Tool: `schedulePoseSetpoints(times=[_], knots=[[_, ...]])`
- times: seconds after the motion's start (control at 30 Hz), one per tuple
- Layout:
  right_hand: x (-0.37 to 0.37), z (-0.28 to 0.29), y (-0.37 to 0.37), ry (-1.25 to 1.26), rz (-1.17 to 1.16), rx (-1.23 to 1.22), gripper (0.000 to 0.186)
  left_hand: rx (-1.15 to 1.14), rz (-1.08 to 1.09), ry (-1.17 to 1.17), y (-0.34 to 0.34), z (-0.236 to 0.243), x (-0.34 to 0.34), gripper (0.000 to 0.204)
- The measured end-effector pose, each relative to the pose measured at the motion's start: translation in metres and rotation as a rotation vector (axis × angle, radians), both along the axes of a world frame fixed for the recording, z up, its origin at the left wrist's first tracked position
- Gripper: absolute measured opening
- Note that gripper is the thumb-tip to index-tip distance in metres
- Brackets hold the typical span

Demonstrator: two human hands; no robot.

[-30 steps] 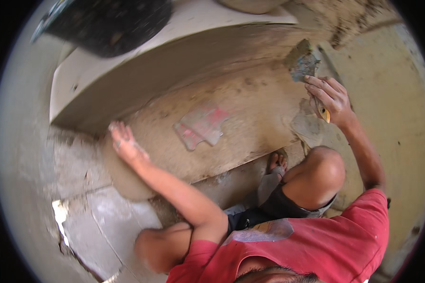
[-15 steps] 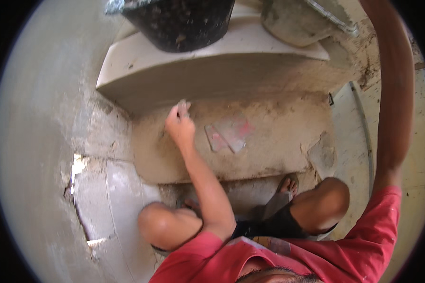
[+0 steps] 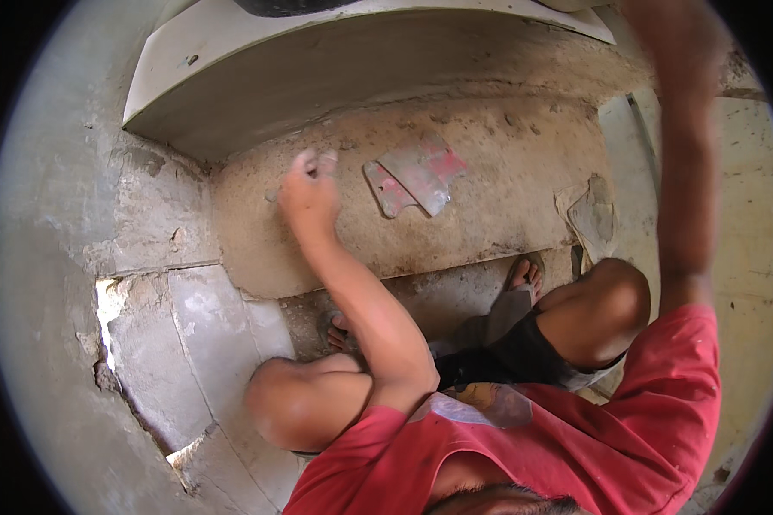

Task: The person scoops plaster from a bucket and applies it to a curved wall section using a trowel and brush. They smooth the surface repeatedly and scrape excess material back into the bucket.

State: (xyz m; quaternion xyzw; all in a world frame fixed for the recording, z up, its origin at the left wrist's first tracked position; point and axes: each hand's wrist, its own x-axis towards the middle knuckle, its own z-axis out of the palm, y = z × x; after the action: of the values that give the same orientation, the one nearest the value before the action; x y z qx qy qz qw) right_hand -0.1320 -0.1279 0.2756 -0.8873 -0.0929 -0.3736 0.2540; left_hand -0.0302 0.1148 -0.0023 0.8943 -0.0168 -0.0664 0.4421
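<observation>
My left hand hovers over the sandy brown step, its fingers curled together and slightly blurred. Whether anything small sits between the fingertips is hidden. To its right, two flat grey pieces with pink stains lie side by side on the dusty step. My right arm stretches far up along the right side. At its end, my right hand is smeared by motion near the top edge, so its fingers and anything in them cannot be made out.
A smooth grey riser with a pale ledge rises beyond the step. The bottom of a dark bucket shows on the ledge. On the left, the grey wall has a broken gap. A crumpled scrap lies at the step's right end.
The view has shifted, leaving the buckets mostly out of the picture. My left hand has drawn back from the riser toward me. My right hand has come partly into view.
</observation>
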Motion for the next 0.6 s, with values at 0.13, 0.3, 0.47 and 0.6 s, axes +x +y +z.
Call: schedulePoseSetpoints(times=[0.13, 0.3, 0.47, 0.6], knots=[[-0.014, -0.146, 0.0, 1.148, -0.28, -0.395, 0.051, 0.343, -0.182, 0.044, -0.012, 0.016, -0.032, 0.054], [-0.04, -0.244, 0.009, 1.015, -0.232, -0.166, 0.05, 0.51, -0.191, 0.089, -0.028, 0.027, -0.074, 0.049], [-0.044, -0.252, 0.003, 0.964, -0.229, -0.061, 0.054, 0.422, -0.122, 0.022, -0.047, 0.01, -0.093, 0.048], [-0.035, -0.247, 0.0, 0.978, -0.242, -0.013, 0.049, 0.045, -0.027, 0.207, -0.041, -0.007, -0.08, 0.046]])
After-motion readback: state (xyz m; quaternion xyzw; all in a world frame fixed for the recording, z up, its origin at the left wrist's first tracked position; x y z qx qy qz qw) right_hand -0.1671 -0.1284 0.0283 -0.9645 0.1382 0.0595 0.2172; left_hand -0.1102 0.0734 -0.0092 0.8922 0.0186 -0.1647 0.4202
